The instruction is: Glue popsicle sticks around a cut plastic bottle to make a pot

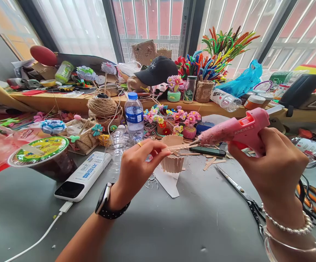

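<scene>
My left hand (141,163) pinches one end of a thin wooden craft stick (181,147), held level above the table. In my right hand (272,163) is a pink hot glue gun (234,131), its fingers wrapped round the handle. The gun's nozzle points left and meets or nearly meets the stick's far end; I cannot tell whether they touch. Just behind the stick stands a small cup-shaped piece covered in wooden sticks (172,163), partly hidden by the stick and my fingers. Beneath it lies a piece of white card (167,183).
Scissors (238,189) lie open near my right wrist. Stick scraps (211,162) and a dark green tool (208,151) are behind the work. To the left are a power bank (83,176) with a cable, a sealed drink cup (46,156) and a water bottle (134,118). A crowded shelf runs behind.
</scene>
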A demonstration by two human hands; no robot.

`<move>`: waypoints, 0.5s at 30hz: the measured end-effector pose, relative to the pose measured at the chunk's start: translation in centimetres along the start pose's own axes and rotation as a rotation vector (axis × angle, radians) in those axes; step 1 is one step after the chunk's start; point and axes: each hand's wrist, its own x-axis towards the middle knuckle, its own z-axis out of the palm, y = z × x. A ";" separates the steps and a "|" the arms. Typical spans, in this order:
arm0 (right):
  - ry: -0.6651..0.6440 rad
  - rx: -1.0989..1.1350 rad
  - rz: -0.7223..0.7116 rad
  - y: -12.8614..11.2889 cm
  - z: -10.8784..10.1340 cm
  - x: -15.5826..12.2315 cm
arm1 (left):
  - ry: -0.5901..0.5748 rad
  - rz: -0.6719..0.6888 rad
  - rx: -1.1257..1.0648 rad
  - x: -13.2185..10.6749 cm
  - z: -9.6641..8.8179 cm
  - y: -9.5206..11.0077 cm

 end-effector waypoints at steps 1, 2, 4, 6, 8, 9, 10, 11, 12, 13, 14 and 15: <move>0.019 -0.002 0.003 0.2 0.1 0.1 | 0.014 -0.002 0.010 0.1 -0.2 0.0; 0.036 -0.008 0.004 0.4 0.1 0.1 | 0.028 -0.007 0.021 0.2 -0.4 0.0; 0.059 -0.028 0.007 0.9 0.3 0.2 | 0.044 -0.025 0.035 0.3 -0.7 0.0; 0.056 -0.051 0.023 1.5 0.5 0.3 | 0.053 -0.042 0.036 0.3 -0.9 -0.1; 0.030 -0.066 0.044 2.1 0.9 0.3 | 0.062 -0.050 0.027 0.3 -0.9 -0.1; 0.013 -0.067 0.056 2.3 1.0 0.3 | 0.064 -0.053 0.023 0.3 -1.0 -0.1; -0.012 -0.066 0.074 2.5 1.2 0.3 | 0.065 -0.058 0.019 0.3 -1.0 -0.2; -0.045 -0.067 0.096 2.6 1.4 0.3 | 0.066 -0.067 0.013 0.3 -1.0 -0.2; -0.081 -0.070 0.120 2.7 1.6 0.3 | 0.064 -0.079 0.007 0.4 -1.0 -0.3; -0.126 -0.076 0.139 2.9 1.7 0.2 | 0.062 -0.092 -0.003 0.4 -1.0 -0.3; -0.179 -0.083 0.153 3.1 1.9 0.2 | 0.060 -0.106 -0.017 0.4 -1.0 -0.3; -0.243 -0.091 0.163 3.3 2.1 0.2 | 0.060 -0.120 -0.033 0.4 -1.1 -0.4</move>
